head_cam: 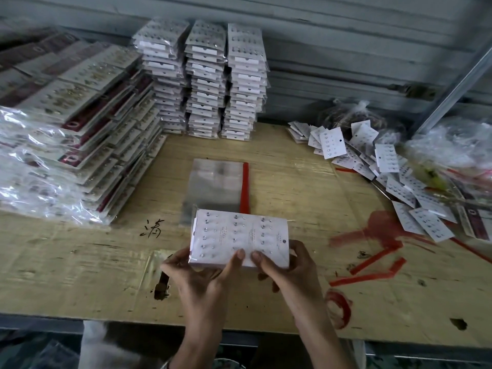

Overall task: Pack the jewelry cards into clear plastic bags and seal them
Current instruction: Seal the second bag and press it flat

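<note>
A bagged pack of white jewelry cards (239, 233) with rows of small studs is held above the table's near middle. My left hand (197, 272) grips its lower left edge, thumb on top. My right hand (287, 267) grips its lower right edge, thumb pressing the front. Just beyond lies a stack of empty clear plastic bags (215, 187) with a red adhesive strip (245, 187) along the right side. Loose unpacked jewelry cards (383, 166) are scattered at the right.
Three tall stacks of packed cards (207, 81) stand at the back. Larger bagged card packs (80, 123) are piled on the left. Peeled red strips (372, 267) litter the cardboard-covered table (306, 198) at the right. Crumpled plastic bags (452, 150) sit far right.
</note>
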The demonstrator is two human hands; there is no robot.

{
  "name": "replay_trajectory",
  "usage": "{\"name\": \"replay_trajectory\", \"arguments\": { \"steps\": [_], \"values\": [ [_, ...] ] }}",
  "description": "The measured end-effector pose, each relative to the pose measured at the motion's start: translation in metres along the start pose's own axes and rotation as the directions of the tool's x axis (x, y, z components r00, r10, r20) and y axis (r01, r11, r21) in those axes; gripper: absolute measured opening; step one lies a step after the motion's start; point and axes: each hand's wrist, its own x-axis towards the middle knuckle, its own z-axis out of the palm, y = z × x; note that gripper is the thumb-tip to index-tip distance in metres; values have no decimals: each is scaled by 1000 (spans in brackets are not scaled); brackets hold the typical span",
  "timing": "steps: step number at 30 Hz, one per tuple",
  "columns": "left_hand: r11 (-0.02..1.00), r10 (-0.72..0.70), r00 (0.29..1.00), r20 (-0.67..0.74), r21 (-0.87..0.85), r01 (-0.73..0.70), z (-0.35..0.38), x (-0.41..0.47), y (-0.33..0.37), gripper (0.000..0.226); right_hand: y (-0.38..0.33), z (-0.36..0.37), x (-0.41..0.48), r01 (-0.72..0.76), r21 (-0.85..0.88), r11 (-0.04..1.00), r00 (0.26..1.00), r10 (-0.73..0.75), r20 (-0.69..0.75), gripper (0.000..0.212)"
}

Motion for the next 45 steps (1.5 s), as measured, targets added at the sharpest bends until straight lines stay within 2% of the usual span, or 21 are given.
{"name": "replay_trajectory", "arguments": {
  "steps": [2, 6, 10, 15, 18, 22, 24, 27, 31, 33, 34, 36, 38, 41, 43, 45],
  "values": [
    [998, -67, 998, -5, -11, 67, -2, -1, -1, 85, 1, -2, 0, -46, 22, 999, 999, 46, -4, 56],
    [986, -149, 989, -8, -79, 148, -4, 1, 3, 68, 5, -8, 2, -141, 129, 982, 990, 140, 22, 52],
    [980, -187, 982, -3, -73, 186, -7, 7, 7, 53, 8, -15, 8, -178, 226, 958, 984, 170, 55, 28],
    [963, -246, 969, -15, -115, 243, -9, 20, 10, 29, 4, -19, 11, -216, 317, 924, 974, 183, 132, 37],
    [980, -184, 981, 65, -65, 188, -8, 22, 14, 43, 0, -24, 11, -269, 359, 894, 955, 198, 221, 41],
    [990, -131, 961, 244, 76, 116, -9, 19, 21, 94, -9, -32, 11, -344, 458, 820, 927, 217, 307, 24],
    [985, -169, 938, 303, 75, 153, -9, 17, 23, 106, -17, -35, 10, -384, 486, 785, 914, 246, 323, 24],
    [978, -196, 922, 333, 3, 207, -8, 14, 25, 113, -23, -41, 10, -427, 512, 745, 897, 279, 341, 43],
    [959, -274, 927, 257, 5, 283, -7, 10, 22, 132, -22, -42, 13, -345, 429, 835, 916, 202, 345, 77],
    [952, -301, 933, 198, 4, 306, -4, 7, 20, 134, -19, -40, 14, -301, 468, 831, 935, 161, 315, 97],
    [951, -303, 936, 181, -3, 308, -3, 5, 19, 133, -16, -38, 13, -297, 513, 806, 937, 141, 320, 103],
    [952, -299, 938, 176, -21, 307, -1, 3, 20, 128, -12, -34, 12, -272, 573, 773, 949, 118, 291, 100],
    [950, -288, 937, 198, -62, 305, -1, 1, 22, 116, -9, -30, 12, -231, 581, 780, 969, 130, 209, 84],
    [948, -262, 930, 259, -110, 298, -4, 1, 26, 82, -7, -26, 13, -189, 583, 790, 982, 153, 111, 62],
    [948, -257, 924, 282, -109, 297, -7, 1, 26, 65, -7, -24, 12, -160, 593, 789, 986, 160, 54, 69],
    [947, -267, 918, 292, -96, 306, -9, 2, 27, 61, -6, -23, 12, -146, 590, 794, 986, 168, 18, 84]
  ]
}}
